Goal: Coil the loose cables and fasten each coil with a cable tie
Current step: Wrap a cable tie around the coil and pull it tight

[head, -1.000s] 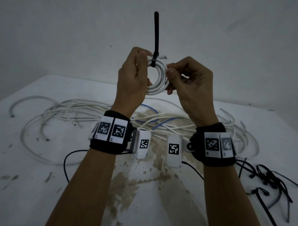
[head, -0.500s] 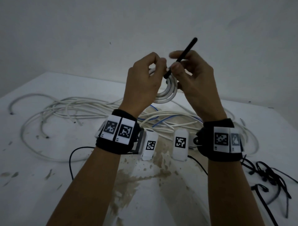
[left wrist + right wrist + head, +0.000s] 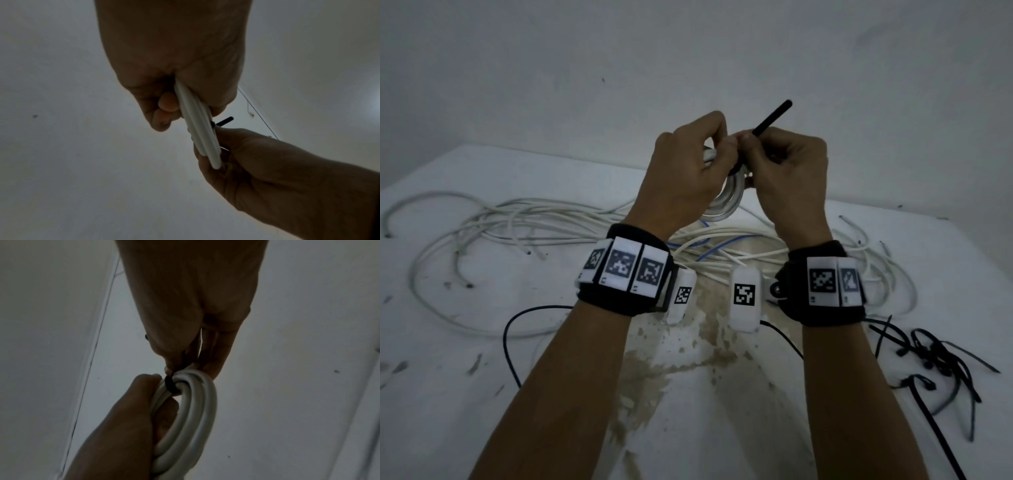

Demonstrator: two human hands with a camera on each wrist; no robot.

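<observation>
White cable coil (image 3: 726,195) is held up in the air at centre of the head view, above the table (image 3: 482,377), between both hands. Left hand (image 3: 685,171) has its fingers curled round the left side of the coil; in the left wrist view the strands (image 3: 197,129) pass thru the fist, thumb on one side and fingers on the other. Right hand (image 3: 787,168) is closed too, thumb and fingertips pinching the black cable tie (image 3: 772,118) close to the top of the coil. Free end of the tie sticks out diagonally toward upper right of the frame, w/ the wall behind it. In the right wrist view the tie makes a dark band (image 3: 171,384) wrapped round the strands, just beside the left hand's thumb; whether it is locked tight I cannot tell.

Lower on the table, loose white cables (image 3: 500,233) lie spread in wide loops across the left and middle of the frame, w/ a thin blue wire (image 3: 709,251) among them near centre. At lower right of the frame lies a pile of black cable ties (image 3: 935,356), well apart from the hands. Brown stain (image 3: 654,370) marks the table surface between the two forearms. Both wrists carry black bands w/ square printed markers.
</observation>
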